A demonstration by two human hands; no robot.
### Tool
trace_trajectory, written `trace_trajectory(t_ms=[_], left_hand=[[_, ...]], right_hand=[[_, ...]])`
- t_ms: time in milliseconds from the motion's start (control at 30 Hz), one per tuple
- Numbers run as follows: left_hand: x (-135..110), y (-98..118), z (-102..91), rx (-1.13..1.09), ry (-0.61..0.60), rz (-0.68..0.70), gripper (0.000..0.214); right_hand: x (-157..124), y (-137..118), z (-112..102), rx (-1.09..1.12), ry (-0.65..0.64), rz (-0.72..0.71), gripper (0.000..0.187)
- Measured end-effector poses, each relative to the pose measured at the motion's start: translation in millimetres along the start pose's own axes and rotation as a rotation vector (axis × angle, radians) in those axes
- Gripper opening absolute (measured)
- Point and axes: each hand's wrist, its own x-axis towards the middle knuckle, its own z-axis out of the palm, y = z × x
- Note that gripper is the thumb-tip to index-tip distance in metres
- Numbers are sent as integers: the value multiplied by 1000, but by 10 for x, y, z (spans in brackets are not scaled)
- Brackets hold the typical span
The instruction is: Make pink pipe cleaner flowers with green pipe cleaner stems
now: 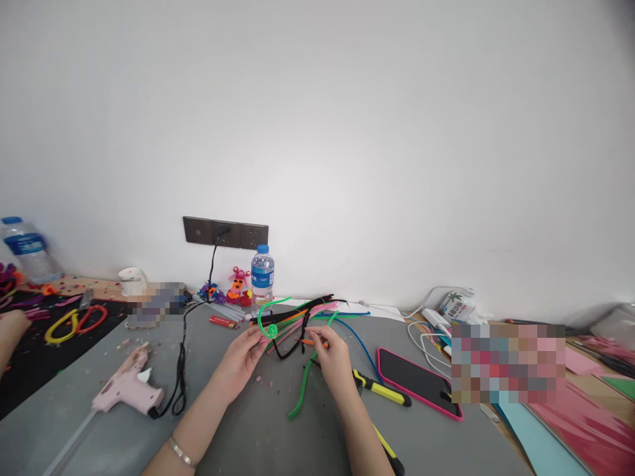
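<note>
My left hand pinches a green pipe cleaner, one end wound into a flat spiral and the rest curving up and away. Close by, my right hand is closed in a pinch. A bent black pipe cleaner runs up to its fingertips, and an orange bit shows at the fingers; which of these it grips is hard to tell. Behind both hands lies a loose bundle of pipe cleaners in pink, black, green and orange. A green pipe cleaner hangs down below the right hand.
A pink glue gun lies on the grey mat at left, its black cord reaching the wall socket. A water bottle stands by the wall. Rightward are a yellow-black cutter and a phone. Another person's hand shows far left.
</note>
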Motion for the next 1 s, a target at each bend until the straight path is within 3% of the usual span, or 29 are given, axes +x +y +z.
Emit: trace_trajectory(t_ms=[400,767,1000], left_hand=[[-73,-2,63,60,-34,-31,11],[-81,-38,44,185,-90,19,23],[-86,-46,40,181,-86,27,23]], right_hand=[[-94,-345,130,152,-91,-158,14],[-104,-304,156,169,-225,-182,3],[-97,-374,128,141,-233,-179,12]])
